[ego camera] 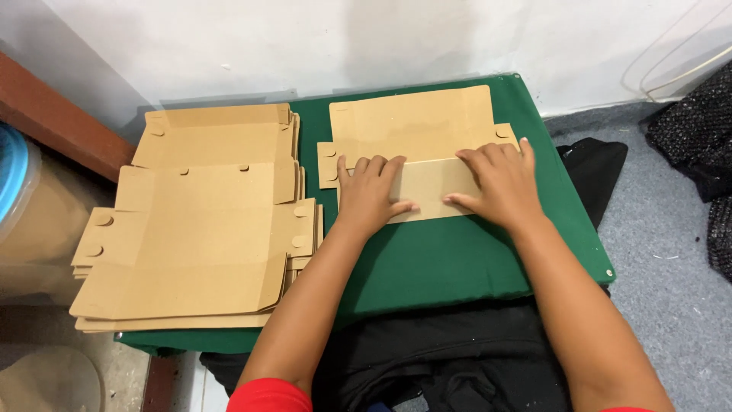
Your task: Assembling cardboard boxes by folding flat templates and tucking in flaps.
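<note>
A flat brown cardboard box blank (415, 126) lies on the green table (450, 259), its near flap folded up over itself. My left hand (370, 191) presses flat on the left part of that folded flap, fingers spread. My right hand (496, 183) presses on the right part, palm down. Both hands rest on the cardboard rather than gripping it. A stack of several identical unfolded cardboard blanks (198, 229) sits to the left of my left arm, overhanging the table's left edge.
A white wall runs behind the table. A clear plastic tub with a blue lid (19, 206) stands at far left. Dark fabric (457, 358) lies over my lap, and dark bags (698, 130) sit on grey carpet at right.
</note>
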